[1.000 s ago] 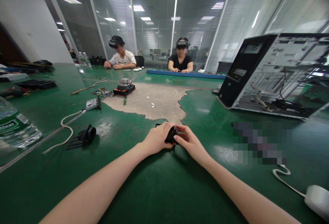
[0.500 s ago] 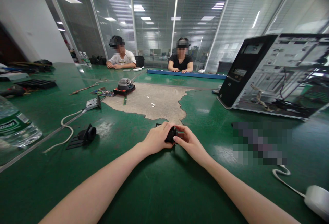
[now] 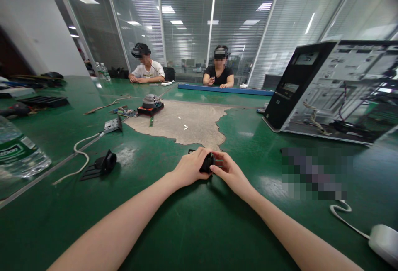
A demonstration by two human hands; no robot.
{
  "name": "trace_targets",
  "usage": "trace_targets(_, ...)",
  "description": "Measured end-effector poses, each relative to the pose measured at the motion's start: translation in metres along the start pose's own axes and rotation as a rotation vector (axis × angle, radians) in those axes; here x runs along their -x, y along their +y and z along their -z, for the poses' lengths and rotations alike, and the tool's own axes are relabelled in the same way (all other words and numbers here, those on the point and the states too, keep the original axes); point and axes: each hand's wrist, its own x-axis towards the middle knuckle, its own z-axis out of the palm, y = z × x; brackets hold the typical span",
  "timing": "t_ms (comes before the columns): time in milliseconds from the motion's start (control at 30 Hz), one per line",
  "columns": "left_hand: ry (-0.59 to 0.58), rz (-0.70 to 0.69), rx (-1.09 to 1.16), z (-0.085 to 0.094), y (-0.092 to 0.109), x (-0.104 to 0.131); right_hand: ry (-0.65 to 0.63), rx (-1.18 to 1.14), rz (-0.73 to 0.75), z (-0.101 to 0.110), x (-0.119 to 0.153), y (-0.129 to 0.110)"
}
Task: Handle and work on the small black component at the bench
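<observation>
Both hands meet over the green table at the middle of the view. My left hand (image 3: 195,164) is wrapped round a small black part (image 3: 206,164), its fingers over the top and its thumb below. From the other side, my right hand (image 3: 228,167) grips the part's right end between thumb and fingertips. Much of the part is covered by my fingers, so I cannot make out its exact kind. A dark corner of it shows past the left knuckles. To the left lies a black plastic piece (image 3: 107,162) with a round housing and flat prongs.
An opened computer case (image 3: 329,92) stands at right, near a blurred-out dark object (image 3: 314,173) and a white cable (image 3: 340,208). A water bottle (image 3: 21,150), a metal bracket (image 3: 112,125) and a round grey component (image 3: 151,103) lie leftward. Two people sit across the table.
My hands and the black part stay almost exactly where they were. Across the table, the person in black has raised one hand.
</observation>
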Motion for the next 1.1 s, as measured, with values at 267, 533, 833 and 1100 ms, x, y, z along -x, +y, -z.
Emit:
trace_targets(267,-0.014,-0.002,0.010,0.0015,0.0000,0.0002,-0.014,-0.064,0.018,0.0004,0.0029,-0.0022)
trace_targets(533,0.001,-0.004,-0.004,-0.0004,0.0005,-0.0001,0.016,-0.038,-0.009,0.0015,0.0008,-0.0052)
trace_targets(833,-0.026,0.011,-0.003,0.0022,0.0008,-0.0003,-0.028,-0.059,0.025,-0.0009,0.0042,-0.0065)
trace_targets(1100,-0.017,0.027,0.008,0.0021,0.0026,-0.0004,0.007,-0.021,0.018,-0.0002,0.0008,-0.0008)
